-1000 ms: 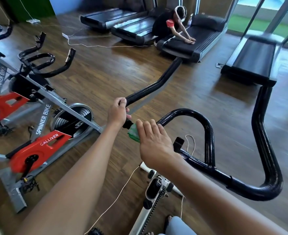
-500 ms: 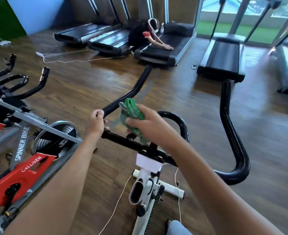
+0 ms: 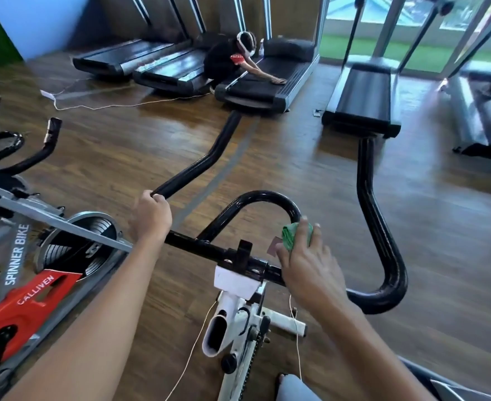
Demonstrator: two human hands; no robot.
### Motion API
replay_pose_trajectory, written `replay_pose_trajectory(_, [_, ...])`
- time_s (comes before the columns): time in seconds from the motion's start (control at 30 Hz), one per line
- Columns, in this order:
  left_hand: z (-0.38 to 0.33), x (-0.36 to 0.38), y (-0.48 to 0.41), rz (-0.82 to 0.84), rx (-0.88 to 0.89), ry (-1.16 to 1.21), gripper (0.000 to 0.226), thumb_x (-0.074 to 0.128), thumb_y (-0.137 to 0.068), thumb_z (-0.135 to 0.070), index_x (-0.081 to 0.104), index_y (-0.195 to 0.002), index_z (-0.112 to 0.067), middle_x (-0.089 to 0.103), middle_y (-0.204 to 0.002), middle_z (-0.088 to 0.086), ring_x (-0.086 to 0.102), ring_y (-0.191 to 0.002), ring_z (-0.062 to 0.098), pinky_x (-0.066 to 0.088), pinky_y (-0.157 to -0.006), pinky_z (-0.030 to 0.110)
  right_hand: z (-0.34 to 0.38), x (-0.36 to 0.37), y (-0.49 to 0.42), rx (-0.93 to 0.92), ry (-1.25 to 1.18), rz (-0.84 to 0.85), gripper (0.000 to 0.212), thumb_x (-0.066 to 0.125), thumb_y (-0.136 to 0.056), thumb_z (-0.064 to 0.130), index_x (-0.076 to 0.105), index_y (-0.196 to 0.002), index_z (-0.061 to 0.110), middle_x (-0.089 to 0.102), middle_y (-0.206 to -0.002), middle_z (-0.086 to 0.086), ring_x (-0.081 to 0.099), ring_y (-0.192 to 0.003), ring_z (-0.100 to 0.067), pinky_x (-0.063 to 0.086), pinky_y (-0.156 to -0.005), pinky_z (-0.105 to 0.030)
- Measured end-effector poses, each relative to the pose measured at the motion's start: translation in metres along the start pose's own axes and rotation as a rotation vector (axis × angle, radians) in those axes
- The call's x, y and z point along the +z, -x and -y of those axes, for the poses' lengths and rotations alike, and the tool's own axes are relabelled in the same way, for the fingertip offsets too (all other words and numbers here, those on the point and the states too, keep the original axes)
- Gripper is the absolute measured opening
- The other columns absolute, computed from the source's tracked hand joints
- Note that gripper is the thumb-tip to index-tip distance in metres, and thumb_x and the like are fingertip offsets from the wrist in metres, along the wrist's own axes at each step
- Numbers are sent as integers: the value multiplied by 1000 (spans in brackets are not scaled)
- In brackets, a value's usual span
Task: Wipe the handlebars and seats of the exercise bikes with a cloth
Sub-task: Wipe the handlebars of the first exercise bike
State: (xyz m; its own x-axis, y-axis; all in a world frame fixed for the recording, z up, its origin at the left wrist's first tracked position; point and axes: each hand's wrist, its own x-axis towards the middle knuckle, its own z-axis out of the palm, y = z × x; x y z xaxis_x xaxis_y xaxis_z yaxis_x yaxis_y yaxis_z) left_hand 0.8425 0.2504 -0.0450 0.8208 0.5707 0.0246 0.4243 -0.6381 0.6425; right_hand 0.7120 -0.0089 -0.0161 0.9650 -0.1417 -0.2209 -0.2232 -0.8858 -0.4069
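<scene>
While the fingers (image 3: pixel 310 237) of the right hand (image 3: pixel 305 264) are curling over the green cloth (image 3: pixel 290 235), pressing it against the handlebar (image 3: pixel 267 195) loop, the left hand (image 3: pixel 151 218) is gripping the left bar. Soft and light, the cloth is probably bunching easily; the glossy tube is looking stiff and slippery. Wooden floor (image 3: pixel 325 175) and treadmills (image 3: pixel 360 94) are surrounding the bike (image 3: pixel 238 314).

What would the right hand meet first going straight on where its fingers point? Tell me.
Probably the glossy black curved loop of the handlebar, just beyond the folded green cloth the right hand holds; depth is unclear.
</scene>
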Motion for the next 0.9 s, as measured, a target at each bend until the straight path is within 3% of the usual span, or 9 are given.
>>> replay_pose_trajectory(0.13, [-1,-1,2,-5,-11,6,41,31,-103,-27,51,-136,-14,52,-137,16,50,-121,42,39,-97,46,8,-10,-29,14,-16,-37,74,23,-104,55,-9,-159,16,-6,-166,-15,14,-152,-34,25,-117,-47])
replay_pose_trajectory(0.3, [2,3,1,-34,-27,0,41,32,-103,-29,53,-135,-15,53,-135,15,53,-118,43,40,-96,47,13,2,-2,-54,186,0,78,20,-103,57,-11,-157,10,-14,-164,-17,9,-152,-35,24,-121,-45])
replay_pose_trajectory(0.5, [-3,2,4,-40,-56,-23,42,31,-103,-30,51,-137,-16,52,-137,15,51,-120,43,39,-99,48,19,-2,-67,-74,150,-80,69,20,-105,51,2,-159,12,4,-164,-20,22,-147,-38,29,-114,-47])
replay_pose_trajectory(0.67, [-5,-1,8,-30,-63,-16,48,26,-105,-42,51,-136,-16,52,-135,14,52,-119,42,39,-96,50,48,-9,-113,-266,310,-89,52,19,-106,52,33,-146,24,41,-147,-13,42,-131,-34,36,-106,-48])
replay_pose_trajectory(0.8, [-6,-3,9,-31,-64,-7,50,26,-104,-47,54,-132,-16,55,-130,14,54,-116,40,41,-93,47,87,7,-113,-552,319,101,59,12,-103,59,46,-136,24,45,-143,-7,35,-137,-28,20,-115,-45])
replay_pose_trajectory(0.9, [-4,-4,9,-34,-49,38,47,28,-105,-44,55,-129,-15,57,-129,13,55,-115,38,42,-92,44,88,20,-107,-746,280,220,49,15,-105,54,54,-126,33,50,-128,5,34,-134,-21,15,-115,-40])
